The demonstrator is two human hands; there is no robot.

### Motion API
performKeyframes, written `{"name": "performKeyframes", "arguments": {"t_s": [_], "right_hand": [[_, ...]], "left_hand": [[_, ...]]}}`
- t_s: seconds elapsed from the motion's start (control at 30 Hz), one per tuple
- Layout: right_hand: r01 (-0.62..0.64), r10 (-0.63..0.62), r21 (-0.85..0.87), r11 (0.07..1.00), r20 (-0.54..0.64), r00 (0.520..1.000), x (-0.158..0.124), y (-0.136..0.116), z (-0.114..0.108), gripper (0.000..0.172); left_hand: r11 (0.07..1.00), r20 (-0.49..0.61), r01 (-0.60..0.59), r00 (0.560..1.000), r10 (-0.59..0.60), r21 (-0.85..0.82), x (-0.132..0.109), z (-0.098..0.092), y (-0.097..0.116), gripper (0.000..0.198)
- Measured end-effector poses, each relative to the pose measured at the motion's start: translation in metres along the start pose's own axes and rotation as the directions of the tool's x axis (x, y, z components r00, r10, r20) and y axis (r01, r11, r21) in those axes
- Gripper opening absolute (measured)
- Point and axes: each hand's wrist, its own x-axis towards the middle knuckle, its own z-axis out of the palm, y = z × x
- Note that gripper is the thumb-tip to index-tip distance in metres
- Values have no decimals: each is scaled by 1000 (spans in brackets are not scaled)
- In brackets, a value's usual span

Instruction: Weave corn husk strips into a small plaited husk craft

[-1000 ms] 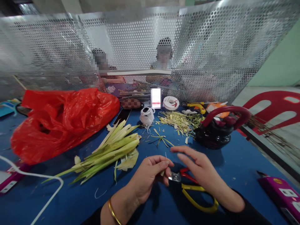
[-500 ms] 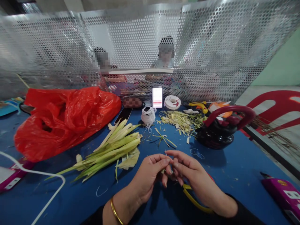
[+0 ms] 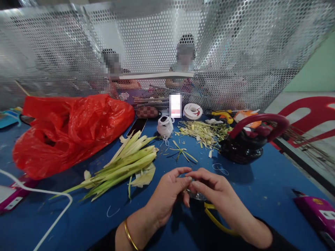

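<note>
Just above the blue table [image 3: 251,216], my left hand [image 3: 166,191] and my right hand [image 3: 222,195] meet with fingertips pressed together. Whatever is pinched between them is hidden by the fingers. Beneath my right hand lies a tool with yellow handles [image 3: 218,222]; a shiny metal piece [image 3: 197,195] shows under the fingers, and I cannot tell whether the two belong together. Left of my hands is a heap of green corn husks [image 3: 123,170]. Beyond them are crossed husk strips [image 3: 183,152] and a ball of white string [image 3: 165,128].
A red plastic bag [image 3: 73,136] fills the back left, beside a phone [image 3: 137,126]. At the right stand a black pot with a maroon handle [image 3: 242,148] and a purple device [image 3: 318,214]. Shredded husk [image 3: 199,131] lies below a white spool [image 3: 193,111]. Perforated metal sheeting [image 3: 157,42] borders the table.
The right hand's fingers have curled in closer over the left fingertips. A white thread end that stuck up between them is no longer visible, and more shiny metal shows below.
</note>
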Motion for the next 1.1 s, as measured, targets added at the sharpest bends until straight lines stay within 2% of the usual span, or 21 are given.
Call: {"name": "performKeyframes", "arguments": {"t_s": [0.17, 0.4, 0.67, 0.8, 0.87, 0.93, 1.1], "right_hand": [[-24, 29, -84, 996, 60, 998, 3, 1, 1, 23], [-44, 43, -82, 996, -21, 999, 3, 4, -2, 25], [80, -117, -267, 960, -124, 985, 3, 8, -6, 21], [94, -142, -288, 953, -150, 978, 3, 11, -5, 20], [103, -155, -295, 950, -161, 975, 2, 13, -4, 20], [114, -167, -278, 954, -176, 970, 2, 13, -3, 20], [127, -175, -242, 962, -186, 967, 1, 14, 0, 19]], "left_hand": [[997, 7, 47, 999, -47, 56, 0, 0, -1, 49], [996, -1, 81, 997, -81, 30, -2, 2, 1, 39], [975, -124, 41, 992, -14, 219, -4, 5, 5, 31], [957, -162, -16, 985, 65, 290, -5, 6, 4, 35], [945, -168, -35, 981, 94, 325, -5, 7, 3, 30], [929, -172, -32, 980, 102, 370, -4, 7, 3, 24], [910, -156, -44, 981, 118, 413, -4, 7, 4, 24]]}}
